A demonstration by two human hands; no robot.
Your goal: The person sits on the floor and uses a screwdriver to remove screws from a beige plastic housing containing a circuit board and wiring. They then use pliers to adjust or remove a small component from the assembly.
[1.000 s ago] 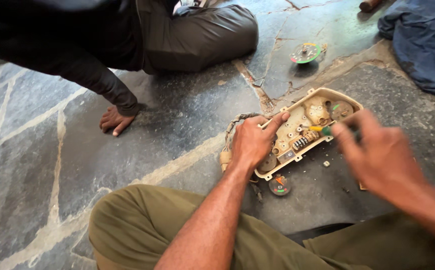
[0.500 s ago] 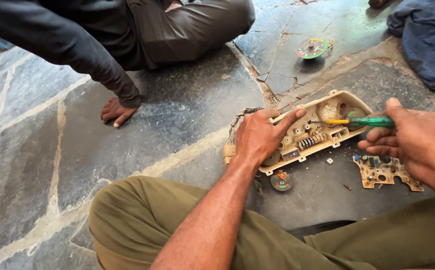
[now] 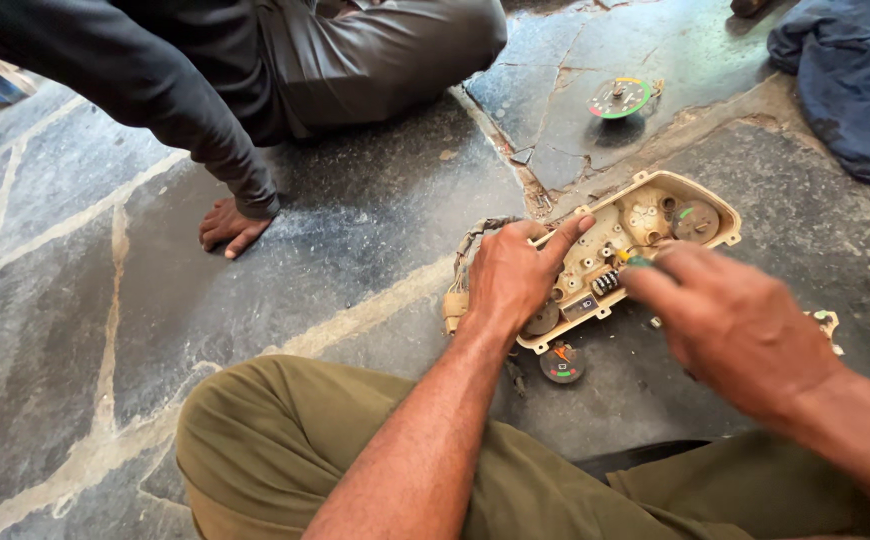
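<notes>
Stone floor (image 3: 255, 300) carries the cream instrument housing (image 3: 645, 230); your left hand (image 3: 510, 280) presses it, fingers spread, while your right hand (image 3: 730, 325) is clamped on a green screwdriver (image 3: 639, 261).

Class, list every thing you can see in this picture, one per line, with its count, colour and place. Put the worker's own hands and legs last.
Instrument housing: one, cream, on the stone floor in front of the worker.
Screwdriver: one, green handle with a yellow band, mostly hidden in the right hand, over the housing.
Wire bundle: one, pale, at the housing's left end.
Small round dial: one, dark with an orange mark, on the floor just below the housing.
Round gauge face: one, green rimmed, on the floor further away.
Cloth: one, blue, top right.
Other person: one, dark clothes, seated opposite, a hand on the floor.
Left hand: pressing on the housing.
Right hand: blurred, gripping the screwdriver.
Legs: olive trousers, at the bottom.
</notes>
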